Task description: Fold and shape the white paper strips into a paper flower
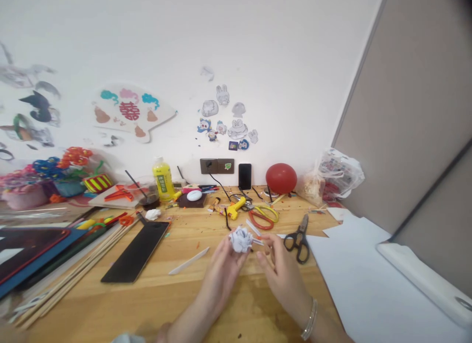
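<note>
A crumpled white paper flower (241, 240) rests in the fingers of my left hand (225, 264), which are closed around its base. Just to its right, my right hand (282, 264) is pinched on a thin white paper strip (254, 228) beside the flower. Whether the strip is joined to the flower, I cannot tell. Black-handled scissors (299, 242) lie right of my right hand. Another white paper strip (189, 261) lies on the wooden table (177, 308) to the left of my hands.
Beyond my hands are a yellow glue gun (236, 209), red-and-yellow-handled scissors (263, 217) and a red balloon (281, 178). White paper sheets (368, 284) cover the right side. A black flat panel (136, 252), wooden sticks (86, 267) and a yellow bottle (163, 178) stand or lie leftward.
</note>
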`<state>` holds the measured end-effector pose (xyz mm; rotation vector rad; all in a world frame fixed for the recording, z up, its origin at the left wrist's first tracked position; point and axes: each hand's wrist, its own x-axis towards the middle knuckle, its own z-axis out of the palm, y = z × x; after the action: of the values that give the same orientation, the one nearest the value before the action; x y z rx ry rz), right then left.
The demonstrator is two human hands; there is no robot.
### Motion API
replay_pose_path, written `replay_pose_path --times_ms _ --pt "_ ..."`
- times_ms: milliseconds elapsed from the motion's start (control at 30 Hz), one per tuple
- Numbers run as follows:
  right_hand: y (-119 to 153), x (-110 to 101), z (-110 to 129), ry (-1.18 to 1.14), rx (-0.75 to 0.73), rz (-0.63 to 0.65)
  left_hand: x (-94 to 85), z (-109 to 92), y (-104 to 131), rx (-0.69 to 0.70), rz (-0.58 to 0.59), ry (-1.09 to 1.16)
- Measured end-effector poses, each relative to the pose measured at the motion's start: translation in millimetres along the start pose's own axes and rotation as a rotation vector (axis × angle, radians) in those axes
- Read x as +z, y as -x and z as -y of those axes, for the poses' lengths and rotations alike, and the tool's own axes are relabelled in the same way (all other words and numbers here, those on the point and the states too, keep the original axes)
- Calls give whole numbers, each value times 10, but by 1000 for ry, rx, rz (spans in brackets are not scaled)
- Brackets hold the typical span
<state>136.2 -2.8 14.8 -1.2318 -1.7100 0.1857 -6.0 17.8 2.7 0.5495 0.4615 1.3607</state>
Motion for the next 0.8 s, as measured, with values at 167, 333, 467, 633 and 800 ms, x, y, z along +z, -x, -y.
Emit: replay_pose_path --times_ms 167,333,467,633,800 --pt "-5 -10 6 18 -251 52 8 10 13 5 -30 26" --pt "10 27 -9 97 -338 76 42 11 86 -32 -24 -75" --pt "2 32 -8 116 -298 45 75 0 118 -52 -29 -160" --pt "-8 14 -5 132 -307 34 86 7 111 -37 -22 -126" --pt "10 8 -2 123 -259 54 68 15 97 -41 -17 -99"
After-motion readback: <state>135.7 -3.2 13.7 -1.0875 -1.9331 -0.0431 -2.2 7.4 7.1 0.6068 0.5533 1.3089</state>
